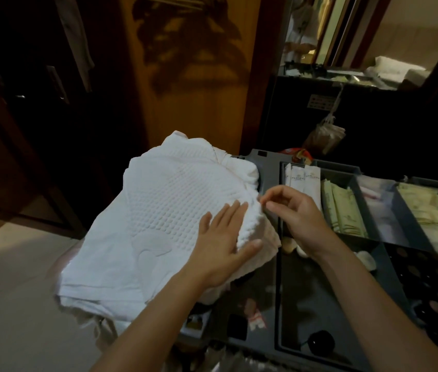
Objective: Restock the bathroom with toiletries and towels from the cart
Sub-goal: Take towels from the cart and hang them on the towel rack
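So the cart (266, 167) fills the right side in front of me; the towel stack (164, 205) sits on its left end, hanging off toward the floor, long side running away from me; it lies left of the toiletry packets (344, 208) in the tray bins. My left hand (225, 242) lies flat on the stack, fingers (236, 210) straight, so it's nearer for a lift, I'd guess; my right hand (295, 218) hovers just beside the stack's right edge, loosely curled; can't tell if it nips the cloth. What's under the stack is hidden; the near bins are too dark to read.
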A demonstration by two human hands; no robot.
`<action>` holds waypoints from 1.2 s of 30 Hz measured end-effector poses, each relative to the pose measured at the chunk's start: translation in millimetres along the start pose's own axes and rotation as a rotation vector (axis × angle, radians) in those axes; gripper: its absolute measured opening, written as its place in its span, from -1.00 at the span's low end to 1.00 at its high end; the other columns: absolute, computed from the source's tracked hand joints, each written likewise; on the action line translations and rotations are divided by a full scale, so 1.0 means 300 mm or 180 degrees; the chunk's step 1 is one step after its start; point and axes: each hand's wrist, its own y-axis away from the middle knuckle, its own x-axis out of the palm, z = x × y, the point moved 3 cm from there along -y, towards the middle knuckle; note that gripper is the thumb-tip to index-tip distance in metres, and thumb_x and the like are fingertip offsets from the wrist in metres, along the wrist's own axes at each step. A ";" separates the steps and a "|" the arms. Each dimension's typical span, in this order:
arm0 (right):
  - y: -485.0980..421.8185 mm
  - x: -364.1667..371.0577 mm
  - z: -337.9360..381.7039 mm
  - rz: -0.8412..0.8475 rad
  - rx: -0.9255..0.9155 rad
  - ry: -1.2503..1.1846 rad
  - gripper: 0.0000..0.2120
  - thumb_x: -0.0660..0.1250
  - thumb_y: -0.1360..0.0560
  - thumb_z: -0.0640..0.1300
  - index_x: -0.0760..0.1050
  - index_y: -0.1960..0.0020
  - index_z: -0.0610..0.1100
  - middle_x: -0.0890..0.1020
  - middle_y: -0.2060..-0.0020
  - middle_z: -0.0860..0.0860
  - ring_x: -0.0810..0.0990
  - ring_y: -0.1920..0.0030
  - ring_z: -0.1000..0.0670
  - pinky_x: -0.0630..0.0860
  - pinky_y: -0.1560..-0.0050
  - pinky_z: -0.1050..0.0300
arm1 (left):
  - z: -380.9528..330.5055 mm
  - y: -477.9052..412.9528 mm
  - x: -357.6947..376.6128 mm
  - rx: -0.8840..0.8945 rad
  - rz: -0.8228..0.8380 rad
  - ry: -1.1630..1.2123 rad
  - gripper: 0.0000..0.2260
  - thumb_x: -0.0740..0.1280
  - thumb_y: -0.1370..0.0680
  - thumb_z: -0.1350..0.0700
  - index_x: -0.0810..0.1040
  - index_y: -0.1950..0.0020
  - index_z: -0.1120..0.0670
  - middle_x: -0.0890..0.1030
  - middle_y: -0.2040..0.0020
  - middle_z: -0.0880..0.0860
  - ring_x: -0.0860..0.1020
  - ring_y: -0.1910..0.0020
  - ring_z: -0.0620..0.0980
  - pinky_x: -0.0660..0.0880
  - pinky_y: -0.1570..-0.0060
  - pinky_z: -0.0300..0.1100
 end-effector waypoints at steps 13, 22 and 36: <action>-0.053 0.052 -0.018 0.0568 -0.0230 0.0578 -0.75 0.32 -0.49 -0.23 0.42 -0.11 0.02 0.50 -0.05 0.10 0.50 -0.02 0.15 0.43 0.00 0.40 | -0.010 -0.001 -0.136 -0.0570 -0.1344 0.1784 -0.79 0.19 -0.59 0.18 0.52 0.21 0.04 0.49 0.43 -0.13 0.46 0.45 -0.35 0.32 0.44 -0.47; -0.264 0.107 0.087 0.1763 -0.0703 0.1433 -0.80 0.39 -0.46 -0.16 0.45 -0.05 -0.03 0.45 0.05 0.14 0.46 0.13 0.22 0.41 0.17 0.31 | -0.042 0.011 -0.328 -0.0684 -0.1745 0.2011 -0.77 0.19 -0.59 0.08 0.52 0.24 -0.02 0.56 0.42 -0.13 0.50 0.39 -0.21 0.40 0.40 -0.36; -0.564 0.140 0.184 0.1556 -0.0690 0.2402 -0.74 0.09 -0.58 -0.27 0.49 -0.17 -0.20 0.57 -0.02 -0.11 0.60 0.17 -0.04 0.57 0.13 0.06 | -0.019 -0.035 -0.598 -0.0917 -0.2072 0.1374 -0.78 0.17 -0.60 0.05 0.57 0.10 0.07 0.63 0.15 0.10 0.61 0.13 0.04 0.55 0.12 -0.04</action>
